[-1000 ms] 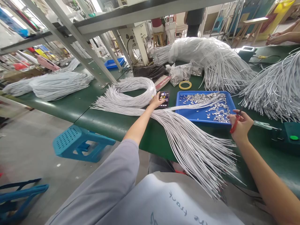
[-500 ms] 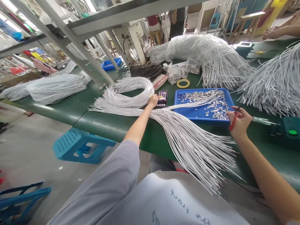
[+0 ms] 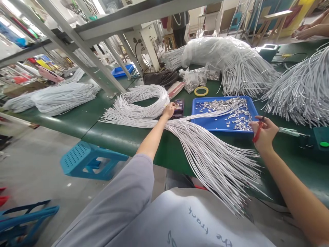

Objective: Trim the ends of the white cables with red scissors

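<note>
My left hand (image 3: 169, 110) reaches over the coil of white cables (image 3: 144, 109), a fingertip at the left edge of a smartphone (image 3: 179, 108) with a dark picture on its screen. It appears open, holding nothing that I can see. Closed around a red-handled hand tool (image 3: 257, 134) with a dark end is my right hand (image 3: 267, 133), at the right corner of a blue tray (image 3: 208, 125). Small silvery metal pieces (image 3: 239, 120) lie scattered in that tray. Several cable ends cross into it, while a larger fan of white cables (image 3: 213, 151) spreads over the table's front edge.
Bundles of white cables lie at the back (image 3: 221, 51), right (image 3: 303, 85) and left (image 3: 64, 97) of the green table (image 3: 115, 137). A yellow tape roll (image 3: 201, 91) and bagged metal parts (image 3: 191, 80) sit behind the tray. A blue stool (image 3: 87, 159) stands left. Another person's hands (image 3: 304, 32) show far right.
The phone's screen has gone from a bright grid of icons to a darker picture. Both hands stay nearly in place; the whole view has shifted slightly.
</note>
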A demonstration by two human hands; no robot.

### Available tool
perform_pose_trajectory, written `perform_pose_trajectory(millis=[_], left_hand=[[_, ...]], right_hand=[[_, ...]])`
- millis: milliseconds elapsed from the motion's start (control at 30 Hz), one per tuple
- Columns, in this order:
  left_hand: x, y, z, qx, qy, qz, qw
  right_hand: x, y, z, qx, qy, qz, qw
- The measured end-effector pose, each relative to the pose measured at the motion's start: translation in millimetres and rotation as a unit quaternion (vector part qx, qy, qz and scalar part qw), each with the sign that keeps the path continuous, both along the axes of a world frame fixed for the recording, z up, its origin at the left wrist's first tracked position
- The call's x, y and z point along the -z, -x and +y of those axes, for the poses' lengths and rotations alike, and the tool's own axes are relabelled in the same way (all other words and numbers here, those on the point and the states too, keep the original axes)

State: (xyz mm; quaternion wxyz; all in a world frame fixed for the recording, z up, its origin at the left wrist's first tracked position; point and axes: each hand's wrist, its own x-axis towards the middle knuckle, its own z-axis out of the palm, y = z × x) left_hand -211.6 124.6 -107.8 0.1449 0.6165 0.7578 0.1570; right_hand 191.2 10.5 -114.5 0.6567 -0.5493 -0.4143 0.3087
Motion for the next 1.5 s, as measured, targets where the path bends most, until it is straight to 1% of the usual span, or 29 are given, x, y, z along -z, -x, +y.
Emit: perform_pose_trajectory(millis=[433,633,800,1000,1167,1333,1500], left_hand=[[0.9,1,0,0.002,0.001,0.005,1.000],[-3.2,-1,-1,0.003,0.004,0.009,1.000],[-8.8,-5,-5,0.006,0.031,0.008,0.999],[-15.1,-13,-14,0.032,0.075,0.057,0.995],[-16.6,-14,-18,0.065,0.104,0.101,0.987],[-17.6,-12,-20,0.087,0.105,0.114,0.984],[-19.3,-12,-23,0.084,0.096,0.108,0.986]], right_hand=[[0.6,-1,0,0.004,0.000,0.004,1.000],[0.1,0,0,0.007,0.006,-0.005,1.000],[-1.0,-1,0,0.009,0.006,-0.014,1.000],[-0.7,0,1,0.005,0.003,0.006,1.000],[-2.1,2,1,-0.003,0.007,0.028,1.000],[-4.9,3,0,-0.007,0.007,0.024,1.000],[-5.2,4,-1,-0.003,0.008,0.024,1.000]])
